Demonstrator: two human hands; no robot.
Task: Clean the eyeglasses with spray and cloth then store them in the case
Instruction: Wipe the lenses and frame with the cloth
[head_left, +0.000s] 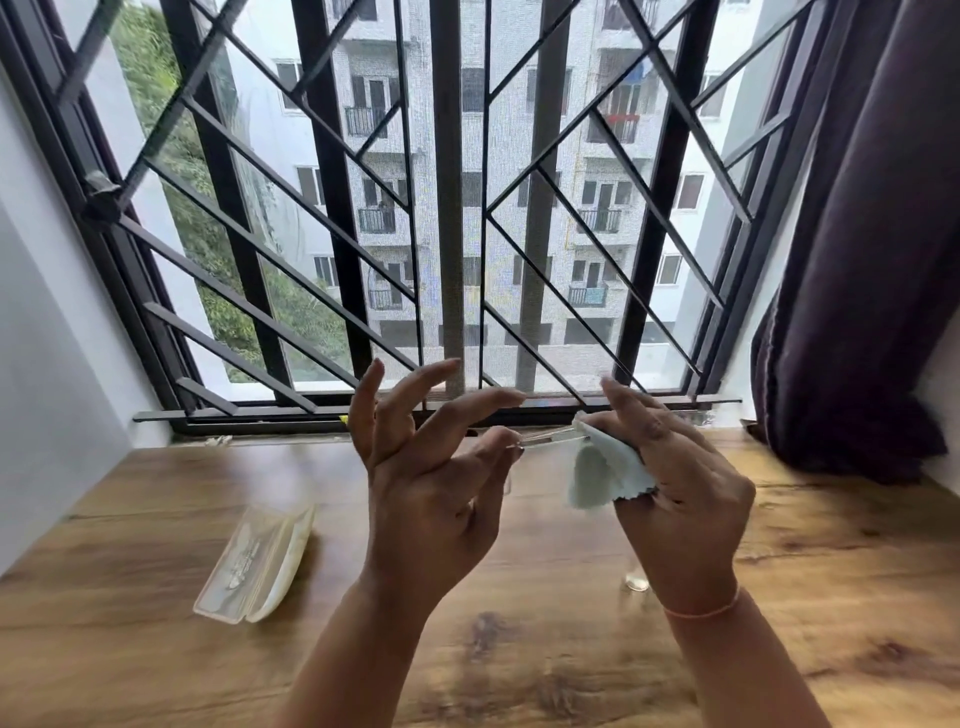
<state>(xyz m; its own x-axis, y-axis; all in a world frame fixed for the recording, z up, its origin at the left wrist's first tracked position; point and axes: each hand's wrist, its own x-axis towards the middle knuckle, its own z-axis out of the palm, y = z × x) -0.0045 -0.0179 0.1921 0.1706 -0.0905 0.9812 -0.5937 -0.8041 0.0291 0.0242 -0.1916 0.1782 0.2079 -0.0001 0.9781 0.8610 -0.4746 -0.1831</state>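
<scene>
**Eyeglasses held between both hands above the desk, case open to the left**

Head view: A pale, translucent hard-shell eyeglass case (254, 564) lies open on the wood-grain desk (156, 649), below and to the left of the left hand's fingers (493, 457) and well apart from them. Its lid is folded out to the right. What it holds cannot be told through the blur.

The thin, clear-framed eyeglasses (548, 439) are in the air between the two hands, above the desk and in front of the window sill. The left hand (431, 493) pinches their left end at its thumb tip, while its other fingers fan out apart and point upward. The right hand (680, 499) has its fingers curled round a pale blue-green cleaning cloth with a zigzag edge (602, 475), which wraps the right end of the eyeglasses and hangs down below the fingertips.

A small clear object (636, 582) stands on the desk just left of the right wrist, mostly hidden. Beyond the fingers are a black metal window grille (332, 208) and, to the right, a dark purple curtain (857, 260).
</scene>
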